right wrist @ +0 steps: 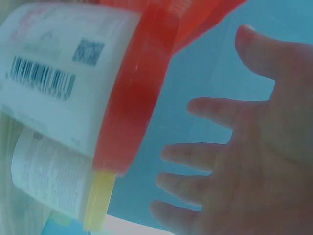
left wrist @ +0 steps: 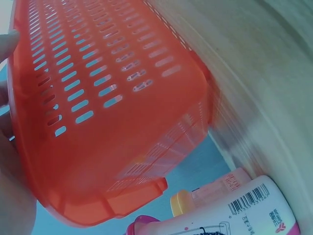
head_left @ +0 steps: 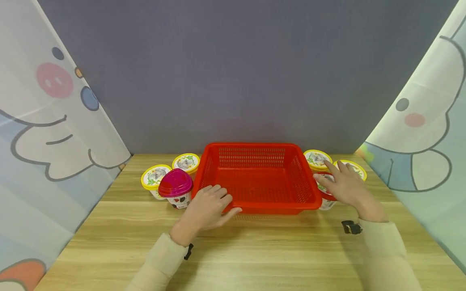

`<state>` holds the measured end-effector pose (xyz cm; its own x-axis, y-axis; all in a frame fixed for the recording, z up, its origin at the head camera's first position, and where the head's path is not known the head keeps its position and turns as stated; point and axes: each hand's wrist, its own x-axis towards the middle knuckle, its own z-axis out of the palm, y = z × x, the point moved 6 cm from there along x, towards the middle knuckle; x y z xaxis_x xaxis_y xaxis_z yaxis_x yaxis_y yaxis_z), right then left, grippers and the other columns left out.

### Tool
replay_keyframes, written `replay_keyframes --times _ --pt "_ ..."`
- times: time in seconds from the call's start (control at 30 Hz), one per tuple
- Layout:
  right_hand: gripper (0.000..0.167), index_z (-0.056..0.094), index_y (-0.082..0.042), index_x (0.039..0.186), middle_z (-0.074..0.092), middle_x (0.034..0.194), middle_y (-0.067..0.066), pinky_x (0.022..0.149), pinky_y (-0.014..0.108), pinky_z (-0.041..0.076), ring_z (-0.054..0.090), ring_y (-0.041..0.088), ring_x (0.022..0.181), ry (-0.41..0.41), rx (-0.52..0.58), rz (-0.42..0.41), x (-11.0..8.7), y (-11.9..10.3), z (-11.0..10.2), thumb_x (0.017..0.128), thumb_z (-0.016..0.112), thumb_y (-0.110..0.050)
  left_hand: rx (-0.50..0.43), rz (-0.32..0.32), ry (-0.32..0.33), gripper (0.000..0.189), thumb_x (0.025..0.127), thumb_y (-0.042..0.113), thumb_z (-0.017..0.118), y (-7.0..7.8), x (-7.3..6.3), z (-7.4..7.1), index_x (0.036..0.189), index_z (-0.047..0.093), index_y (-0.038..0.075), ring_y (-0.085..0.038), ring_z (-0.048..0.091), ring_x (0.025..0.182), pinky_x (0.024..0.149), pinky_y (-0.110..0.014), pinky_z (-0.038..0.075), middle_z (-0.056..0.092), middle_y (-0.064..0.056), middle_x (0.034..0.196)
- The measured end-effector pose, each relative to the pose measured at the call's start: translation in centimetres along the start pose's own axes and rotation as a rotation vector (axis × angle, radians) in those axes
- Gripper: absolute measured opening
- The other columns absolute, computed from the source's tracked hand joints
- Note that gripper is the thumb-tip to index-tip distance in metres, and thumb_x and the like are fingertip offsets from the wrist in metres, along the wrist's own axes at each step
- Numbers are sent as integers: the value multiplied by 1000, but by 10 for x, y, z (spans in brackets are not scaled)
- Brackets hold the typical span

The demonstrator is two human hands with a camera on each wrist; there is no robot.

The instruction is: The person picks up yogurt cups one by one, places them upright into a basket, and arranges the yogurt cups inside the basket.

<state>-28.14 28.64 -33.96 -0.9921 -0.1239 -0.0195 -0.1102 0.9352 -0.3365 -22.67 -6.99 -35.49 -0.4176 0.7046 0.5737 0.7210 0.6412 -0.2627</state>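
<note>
A red plastic basket (head_left: 273, 208) with slotted walls stands on the wooden table. My left hand (head_left: 207, 207) holds its front left rim, fingers bent over the edge and thumb along the front. In the left wrist view, slotted basket wall (left wrist: 112, 142) fills much of the picture. My right hand (head_left: 344, 185) hovers beside the basket's right end with spread fingers, over a white tub with a red lid (head_left: 327, 204). In the right wrist view that tub (right wrist: 63, 73) stands apart from the open palm. Left of the basket is a tub with a magenta lid (head_left: 176, 184).
Two yellow-lidded tubs, one nearer (head_left: 155, 177) and one farther back (head_left: 186, 162), stand left of the basket. Two more, one behind (head_left: 316, 157) and one at the outer side (head_left: 356, 169), are on the right. A grey panel (head_left: 247, 81) rises behind the table, with printed curtains at both sides.
</note>
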Motion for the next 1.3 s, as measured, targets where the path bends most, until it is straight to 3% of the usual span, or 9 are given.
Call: replay_keyframes --times 0.1,0.3,0.7,0.87,1.1,1.3 --pt "88 24 8 156 13 151 50 105 80 13 9 72 136 8 2 -4 0 5 -4 102 43 -59 -12 -8 -7 37 91 48 71 -1 1 0 73 62 17 -16 51 65 61 -27 44 54 5 68" --pt "90 22 9 155 12 151 50 102 81 19 12 68 137 -51 32 7 -1 11 -5 100 52 -55 -33 -11 -3 38 91 48 71 -2 0 0 71 62 17 -15 49 63 60 -27 43 51 5 66" --pt "75 36 5 150 21 149 47 96 82 27 21 69 131 -96 40 -57 -3 7 3 95 64 -38 -33 -17 -13 41 92 49 69 -1 2 -2 68 63 17 -15 49 63 60 -27 43 52 5 66" --pt "79 39 1 150 31 144 44 96 78 33 29 67 127 -79 14 -84 2 0 7 91 68 -41 -18 -10 -2 41 92 49 70 -2 1 -5 67 63 17 -15 49 63 59 -27 43 53 5 66" --pt "79 43 3 147 38 140 44 100 76 28 29 67 127 -54 -61 -74 5 -3 10 86 72 -38 -18 -7 -10 42 92 48 70 -3 1 -2 66 61 17 -14 47 62 58 -26 41 50 6 64" --pt "78 44 2 148 38 140 43 94 77 35 31 65 122 -57 -102 -44 6 -3 11 86 71 -38 -20 -10 -15 42 93 48 70 -2 1 -3 65 61 18 -14 46 62 58 -26 40 50 6 64"
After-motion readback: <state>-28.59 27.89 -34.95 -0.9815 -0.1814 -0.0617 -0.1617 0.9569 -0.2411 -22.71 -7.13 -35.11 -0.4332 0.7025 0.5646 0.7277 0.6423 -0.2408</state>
